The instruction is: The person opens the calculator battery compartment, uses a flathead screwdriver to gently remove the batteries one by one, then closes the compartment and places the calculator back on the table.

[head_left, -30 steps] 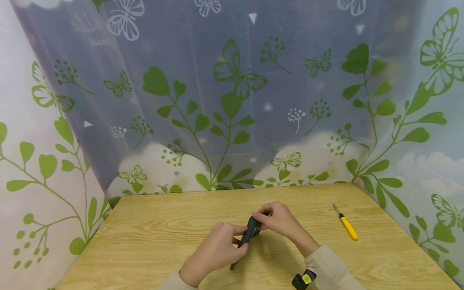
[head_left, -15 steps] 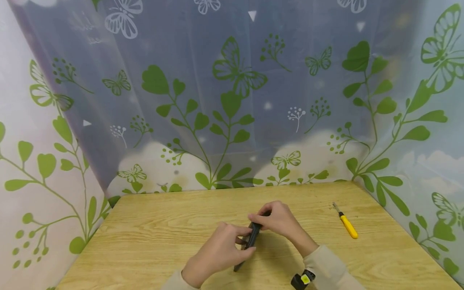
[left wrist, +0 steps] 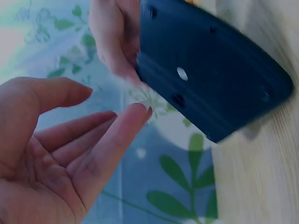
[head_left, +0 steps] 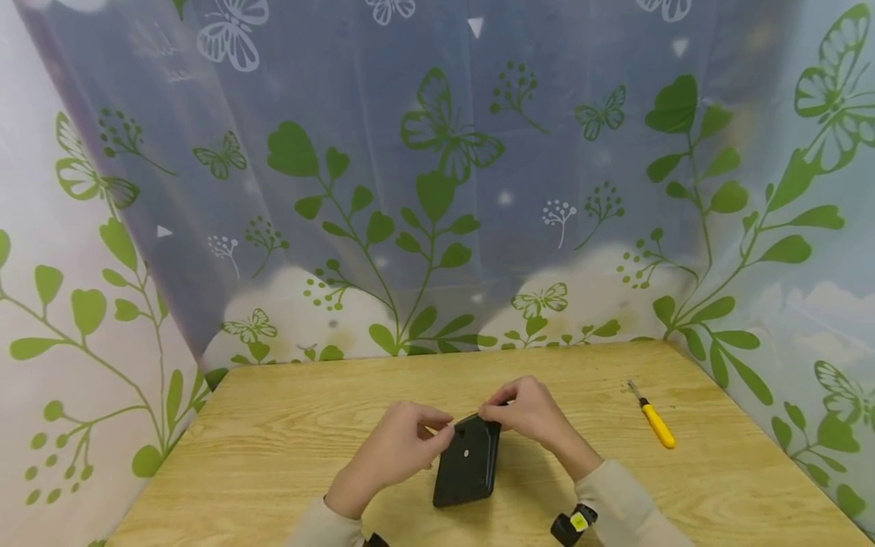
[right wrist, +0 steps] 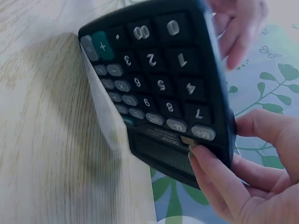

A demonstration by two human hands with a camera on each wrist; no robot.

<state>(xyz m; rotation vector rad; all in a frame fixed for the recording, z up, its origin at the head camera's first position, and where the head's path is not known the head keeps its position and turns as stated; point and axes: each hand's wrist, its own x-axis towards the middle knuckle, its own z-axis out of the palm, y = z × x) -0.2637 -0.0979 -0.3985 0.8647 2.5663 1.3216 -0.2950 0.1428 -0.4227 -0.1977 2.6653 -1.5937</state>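
Note:
A black calculator [head_left: 466, 471] is tilted up on one edge on the table, its back with a small white oval toward the head view. My right hand [head_left: 529, 414] pinches its upper corner; in the right wrist view that hand [right wrist: 261, 172] has fingertips on the display end of the calculator [right wrist: 163, 84], keys showing. The left hand [head_left: 399, 441] is beside the upper left corner, fingers extended. A gap separates this hand [left wrist: 70, 149] from the calculator's back [left wrist: 210, 60] in the left wrist view.
A screwdriver with a yellow handle [head_left: 658, 425] lies on the wooden table [head_left: 287, 425] at the right, small dark bits near its tip. Behind the table hangs a curtain [head_left: 355, 228] printed with leaves and butterflies.
The calculator has turned from nearly edge-on to show its back. My left hand has let go of it and moved slightly left; the right hand still pinches it.

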